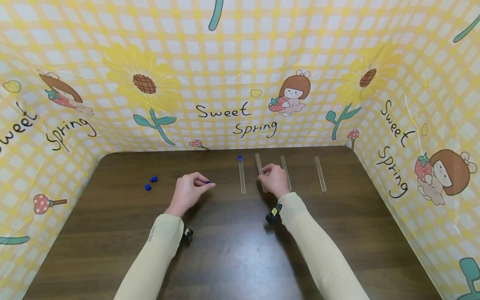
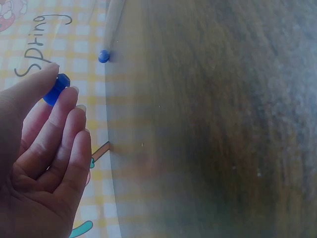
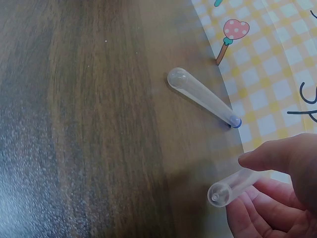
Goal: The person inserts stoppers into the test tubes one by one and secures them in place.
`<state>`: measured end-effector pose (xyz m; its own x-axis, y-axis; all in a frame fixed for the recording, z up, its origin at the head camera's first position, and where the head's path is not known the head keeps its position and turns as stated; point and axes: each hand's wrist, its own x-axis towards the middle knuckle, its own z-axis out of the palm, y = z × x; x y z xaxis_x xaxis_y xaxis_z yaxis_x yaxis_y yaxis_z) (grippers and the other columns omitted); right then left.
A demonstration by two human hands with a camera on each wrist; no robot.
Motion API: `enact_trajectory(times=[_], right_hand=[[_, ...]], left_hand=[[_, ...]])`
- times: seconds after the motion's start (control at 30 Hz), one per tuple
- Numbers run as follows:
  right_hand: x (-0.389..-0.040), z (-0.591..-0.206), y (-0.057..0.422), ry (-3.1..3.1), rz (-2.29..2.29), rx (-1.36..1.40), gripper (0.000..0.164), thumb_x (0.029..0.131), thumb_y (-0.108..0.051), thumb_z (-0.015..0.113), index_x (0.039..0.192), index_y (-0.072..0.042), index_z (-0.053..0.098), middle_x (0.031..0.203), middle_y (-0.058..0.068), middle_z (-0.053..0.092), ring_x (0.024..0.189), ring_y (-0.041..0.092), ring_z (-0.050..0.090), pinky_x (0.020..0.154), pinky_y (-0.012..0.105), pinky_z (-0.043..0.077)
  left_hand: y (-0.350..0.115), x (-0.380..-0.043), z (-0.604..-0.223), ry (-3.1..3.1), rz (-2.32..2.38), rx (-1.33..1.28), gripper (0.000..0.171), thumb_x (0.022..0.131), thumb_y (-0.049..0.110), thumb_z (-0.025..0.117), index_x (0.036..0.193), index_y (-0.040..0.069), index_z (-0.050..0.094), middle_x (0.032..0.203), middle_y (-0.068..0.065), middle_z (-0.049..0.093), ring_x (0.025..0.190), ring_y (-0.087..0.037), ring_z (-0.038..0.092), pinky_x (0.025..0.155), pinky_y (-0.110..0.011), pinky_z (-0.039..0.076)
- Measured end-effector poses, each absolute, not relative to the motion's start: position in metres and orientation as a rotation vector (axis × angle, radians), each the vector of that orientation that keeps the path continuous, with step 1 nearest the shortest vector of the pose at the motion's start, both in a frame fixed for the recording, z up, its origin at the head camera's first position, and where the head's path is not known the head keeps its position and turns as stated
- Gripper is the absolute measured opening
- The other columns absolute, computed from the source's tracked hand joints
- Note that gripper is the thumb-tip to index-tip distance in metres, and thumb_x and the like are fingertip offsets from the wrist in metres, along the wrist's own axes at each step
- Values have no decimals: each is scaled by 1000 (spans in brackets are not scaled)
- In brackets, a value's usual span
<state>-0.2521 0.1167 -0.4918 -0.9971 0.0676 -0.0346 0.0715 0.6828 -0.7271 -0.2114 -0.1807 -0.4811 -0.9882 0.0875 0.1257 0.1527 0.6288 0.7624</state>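
My left hand (image 1: 189, 191) pinches a blue cap (image 2: 58, 88) between thumb and fingertips, above the table left of the tubes. The right hand (image 1: 275, 181) grips a clear plastic test tube (image 3: 233, 189) between thumb and fingers; its rounded end points toward the right wrist camera. To the left of that tube lies another test tube (image 1: 242, 179), with a blue cap (image 1: 240, 158) in its far end. Just right of the held tube, a third clear tube (image 1: 283, 164) lies partly hidden behind the right hand.
Two loose blue caps, one farther (image 1: 154, 179) and one nearer (image 1: 148, 187), sit on the table's left side. An uncapped tube (image 1: 320, 175) lies at the right. A yellow checked cloth (image 1: 225, 83) with printed figures rises behind and beside the dark wooden table (image 1: 232, 250).
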Motion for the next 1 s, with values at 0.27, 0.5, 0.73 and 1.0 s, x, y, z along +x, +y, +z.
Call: enact_trajectory(times=[0.27, 0.5, 0.73, 1.0], right_hand=[[-250, -490, 115, 2850, -1292, 121, 25, 88, -15, 79, 110, -4, 70, 90, 7, 74, 78, 22, 68, 71, 38, 56], [-249, -486, 113, 2828, -1309, 109, 31, 89, -14, 79, 117, -3, 70, 90, 6, 74, 76, 20, 68, 69, 37, 55], [-249, -485, 113, 2808, -1340, 87, 36, 89, -13, 79, 122, -4, 69, 89, 5, 73, 74, 19, 67, 67, 36, 55], [-247, -484, 112, 2813, -1354, 51, 36, 88, -14, 80, 121, -5, 69, 87, 3, 73, 75, 20, 67, 68, 37, 55]], left_hand=[[-180, -212, -480, -2755, -1306, -187, 22, 90, 30, 81, 91, 9, 74, 84, 0, 74, 77, -16, 70, 69, -36, 57], [-181, -212, -476, -2731, -1315, -184, 21, 91, 27, 80, 96, 7, 75, 89, -4, 75, 82, -19, 70, 75, -40, 57], [-179, -213, -475, -2723, -1330, -176, 18, 92, 25, 80, 97, 8, 75, 90, -4, 75, 81, -19, 69, 76, -38, 56], [-176, -214, -472, -2740, -1340, -184, 19, 94, 23, 77, 103, 7, 75, 93, -5, 74, 84, -19, 70, 80, -40, 57]])
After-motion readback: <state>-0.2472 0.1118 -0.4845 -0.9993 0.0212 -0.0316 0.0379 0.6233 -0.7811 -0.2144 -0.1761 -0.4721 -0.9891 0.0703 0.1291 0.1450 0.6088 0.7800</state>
